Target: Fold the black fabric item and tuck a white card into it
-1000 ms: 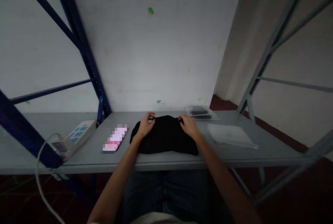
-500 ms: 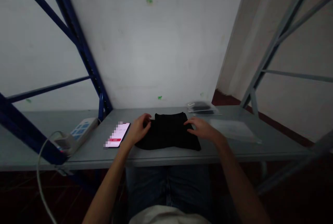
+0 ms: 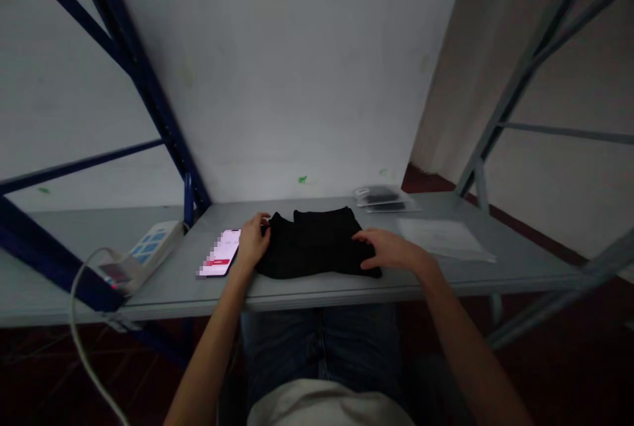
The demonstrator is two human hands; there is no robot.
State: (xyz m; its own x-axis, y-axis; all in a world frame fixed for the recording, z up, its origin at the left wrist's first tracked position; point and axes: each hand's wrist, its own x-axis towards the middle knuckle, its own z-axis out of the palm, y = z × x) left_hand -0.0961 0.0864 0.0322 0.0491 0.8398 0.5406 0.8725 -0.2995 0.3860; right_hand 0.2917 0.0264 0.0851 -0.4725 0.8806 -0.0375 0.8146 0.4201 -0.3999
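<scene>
A black folded cloth, seemingly a garment (image 3: 312, 248), lies flat near the table's front edge, with a stepped notch along its far side. My left hand (image 3: 254, 241) is at its left edge, thumb and fingers apart, fingertips by the far left corner. Whether those fingertips touch the fabric is hard to see. On the right part of the cloth rests my right hand (image 3: 389, 249), fingers spread and thumb lower down, with nothing gripped.
Left of the cloth lies a lit phone (image 3: 225, 254). A white power strip (image 3: 156, 244) with a cable sits farther left by a blue post (image 3: 148, 89). Clear packets with dark contents (image 3: 381, 196) lie at the back right, and a flat translucent bag (image 3: 446, 239) nearer me.
My left hand has moved left, and the cloth's far left part now shows spread out beside it. My right hand has shifted slightly down over the cloth. The view has tilted a little.
</scene>
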